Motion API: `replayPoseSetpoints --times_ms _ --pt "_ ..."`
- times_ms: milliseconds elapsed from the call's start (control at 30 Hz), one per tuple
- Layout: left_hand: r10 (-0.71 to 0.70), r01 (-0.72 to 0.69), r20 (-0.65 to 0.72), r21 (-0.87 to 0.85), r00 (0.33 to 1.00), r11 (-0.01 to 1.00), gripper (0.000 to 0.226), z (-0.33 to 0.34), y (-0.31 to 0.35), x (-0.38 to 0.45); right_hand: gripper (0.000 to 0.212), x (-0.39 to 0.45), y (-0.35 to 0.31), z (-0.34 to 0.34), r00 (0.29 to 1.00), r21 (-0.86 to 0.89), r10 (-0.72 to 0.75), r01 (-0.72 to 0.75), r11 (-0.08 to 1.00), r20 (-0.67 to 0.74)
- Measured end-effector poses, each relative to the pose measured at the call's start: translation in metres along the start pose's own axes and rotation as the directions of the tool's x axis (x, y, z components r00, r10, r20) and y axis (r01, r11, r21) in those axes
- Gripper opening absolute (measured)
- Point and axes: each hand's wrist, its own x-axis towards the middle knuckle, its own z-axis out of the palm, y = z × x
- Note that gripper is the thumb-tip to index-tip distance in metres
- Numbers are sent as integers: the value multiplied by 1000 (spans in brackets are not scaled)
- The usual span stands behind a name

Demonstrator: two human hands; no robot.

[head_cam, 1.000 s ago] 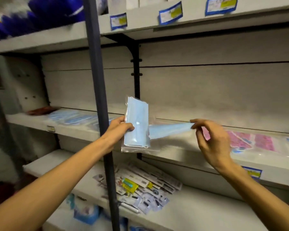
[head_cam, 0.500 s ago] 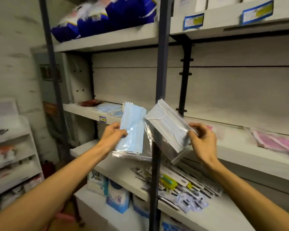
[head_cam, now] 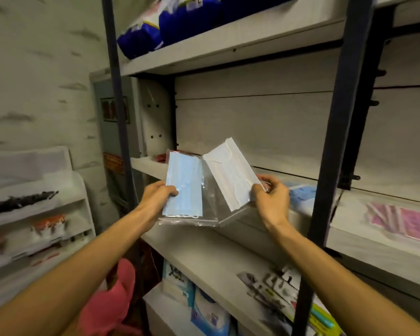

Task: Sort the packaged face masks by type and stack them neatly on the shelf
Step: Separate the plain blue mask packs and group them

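My left hand (head_cam: 158,193) grips a clear packet with a light blue face mask (head_cam: 183,187), held upright in front of the middle shelf (head_cam: 354,238). My right hand (head_cam: 272,195) pinches a second clear packet with a white face mask (head_cam: 230,172), tilted to the left so its top leans toward the blue one. The two packets touch at their lower edges. On the shelf behind lie more blue mask packets (head_cam: 301,194), a pink mask packet (head_cam: 405,221) at the right and a red packet (head_cam: 164,156) at the far left end.
A dark upright post (head_cam: 335,146) stands just right of my right hand, another post (head_cam: 118,112) to the left. Blue bags (head_cam: 170,25) sit on the top shelf. Small packaged goods (head_cam: 277,289) lie on the lower shelf. A white rack (head_cam: 34,209) stands at left.
The view has swung left along the shelf. My right hand drew the white mask packet off the shelf and brought it up beside the blue packet held by my left hand.
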Motion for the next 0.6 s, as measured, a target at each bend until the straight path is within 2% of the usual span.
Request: replayPoseSetpoints --times_ms 133,333,467,600 --pt "-5 5 -29 6 1000 1000 10 -2 15 68 27 53 15 36 998 -35 -18 16 999 -67" --pt "42 -41 -30 33 999 999 9 6 21 148 20 121 32 71 971 55 90 -79 995 -220" --pt "63 -62 -73 26 995 998 13 15 23 189 19 151 41 94 948 173 237 -202 964 -211" --pt "91 -91 -10 -14 996 996 11 20 22 229 19 178 46 118 922 216 328 -284 934 -205"
